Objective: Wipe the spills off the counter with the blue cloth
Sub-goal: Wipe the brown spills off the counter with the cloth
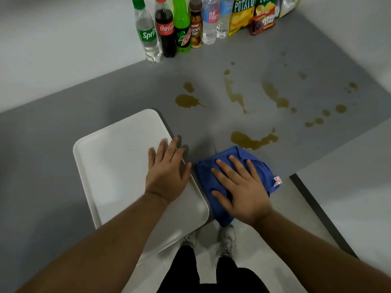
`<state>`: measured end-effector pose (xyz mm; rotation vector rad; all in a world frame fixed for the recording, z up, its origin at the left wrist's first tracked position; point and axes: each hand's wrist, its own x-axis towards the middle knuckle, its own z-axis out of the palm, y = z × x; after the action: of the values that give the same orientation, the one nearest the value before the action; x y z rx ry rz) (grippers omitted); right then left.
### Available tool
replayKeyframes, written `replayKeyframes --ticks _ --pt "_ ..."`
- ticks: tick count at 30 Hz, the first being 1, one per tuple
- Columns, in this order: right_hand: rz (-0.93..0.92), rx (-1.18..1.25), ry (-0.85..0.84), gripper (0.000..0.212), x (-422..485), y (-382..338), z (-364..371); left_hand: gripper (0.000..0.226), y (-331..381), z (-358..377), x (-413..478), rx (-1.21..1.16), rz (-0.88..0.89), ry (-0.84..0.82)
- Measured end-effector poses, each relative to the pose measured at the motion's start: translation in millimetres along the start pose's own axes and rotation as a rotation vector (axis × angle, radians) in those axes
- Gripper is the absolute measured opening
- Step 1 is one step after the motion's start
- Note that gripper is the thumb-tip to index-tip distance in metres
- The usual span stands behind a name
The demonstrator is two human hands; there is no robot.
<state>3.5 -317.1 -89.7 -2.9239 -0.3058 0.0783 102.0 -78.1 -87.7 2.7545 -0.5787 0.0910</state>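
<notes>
A folded blue cloth lies on the grey counter near its front edge. My right hand presses flat on top of it, fingers spread. Just beyond the cloth is a brown spill, touching or nearly touching its far edge. More brown spills sit farther back: a puddle, a streak, another streak and several small drops to the right. My left hand rests flat, fingers apart, on the right edge of a white tray.
At the counter's back stand several drink bottles, two water bottles and snack packets. The white tray overhangs the counter's front edge. White walls flank the counter left and right. My legs and shoes show below.
</notes>
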Motion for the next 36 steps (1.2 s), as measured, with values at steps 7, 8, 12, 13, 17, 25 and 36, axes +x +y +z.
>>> replayKeyframes --ticks 7,8,12,13,17,25,36 --pt "0.075 -0.028 -0.136 0.074 12.2 -3.1 4.7 0.053 -2.2 6.8 0.5 0.034 -0.015 -0.007" --pt "0.055 -0.020 -0.154 0.072 16.0 -1.4 4.9 0.054 -1.9 6.7 0.7 0.037 -0.019 -0.009" --pt "-0.006 -0.012 -0.170 0.071 35.1 7.4 -2.1 0.053 0.4 5.8 1.3 0.050 -0.024 0.004" --pt "0.002 -0.022 -0.164 0.072 38.0 9.1 -4.5 0.052 0.8 5.3 1.4 0.051 -0.022 0.010" --pt "0.132 -0.053 -0.155 0.078 35.4 13.8 -8.3 0.051 1.2 3.8 2.1 0.056 -0.017 0.021" --pt "0.111 -0.002 -0.160 0.076 21.1 2.8 -2.5 0.053 0.3 5.3 2.0 0.072 -0.018 0.002" --pt "0.125 -0.042 -0.128 0.082 75.4 16.3 -10.7 0.053 1.0 3.0 3.0 0.078 -0.014 0.002"
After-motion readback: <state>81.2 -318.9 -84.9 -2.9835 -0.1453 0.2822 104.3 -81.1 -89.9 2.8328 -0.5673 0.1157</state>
